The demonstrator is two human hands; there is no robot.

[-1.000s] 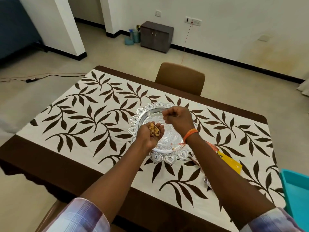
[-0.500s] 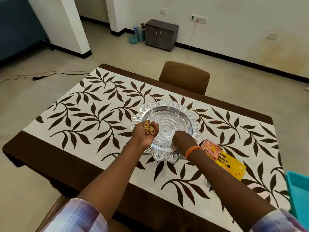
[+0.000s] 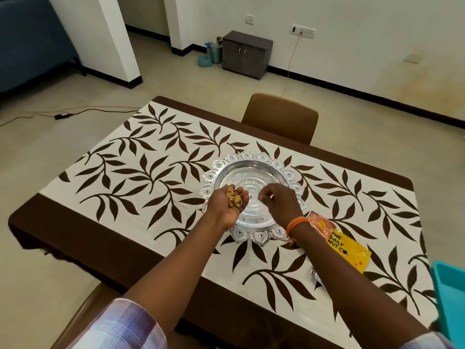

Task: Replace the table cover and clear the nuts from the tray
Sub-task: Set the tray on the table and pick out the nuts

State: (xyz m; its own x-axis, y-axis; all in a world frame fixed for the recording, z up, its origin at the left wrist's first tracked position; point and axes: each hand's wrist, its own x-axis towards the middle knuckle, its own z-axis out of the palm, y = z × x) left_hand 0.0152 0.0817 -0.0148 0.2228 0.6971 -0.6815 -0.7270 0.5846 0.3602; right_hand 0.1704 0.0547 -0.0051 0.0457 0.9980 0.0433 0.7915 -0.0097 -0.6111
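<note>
Here the left hand [image 3: 227, 206] lies palm up and cupped over the near-left rim of the tray [image 3: 254, 234], fingers loosely curled round a small heap of tan nut shells [image 3: 234, 196]. The right hand [image 3: 280, 204] hovers just beside it over the tray's bowl, fingers bent inward with the tips drawn together as though pinching something small; whether a shell sits between them I cannot tell, as the knuckles hide it. An orange band [image 3: 297, 222] circles that wrist.

The silver tray sits near the middle of the table, on the leaf-patterned table cover [image 3: 130, 172], and what shows of its bowl looks bare of nuts, so the clearing seems close to done. Just right of the tray, partly under the right forearm, lies a yellow and orange nut packet [image 3: 349, 250], with a bit of silver foil [image 3: 315, 275] nearer the table edge. A turquoise bin [image 3: 450, 293] stands at the far right, off the table corner. A brown chair [image 3: 281, 119] is tucked in on the far side.

The risk lies in the open palm: the heap is shallow and held by nothing but the curl of the fingers, so a tilt of the wrist on the way to the bin or the packet would likely scatter shells over the cover or the floor. The bin is well apart from the left hand, across the right arm, which makes the carry awkward. Dropping another piece onto the heap could also knock one off the palm's edge.
</note>
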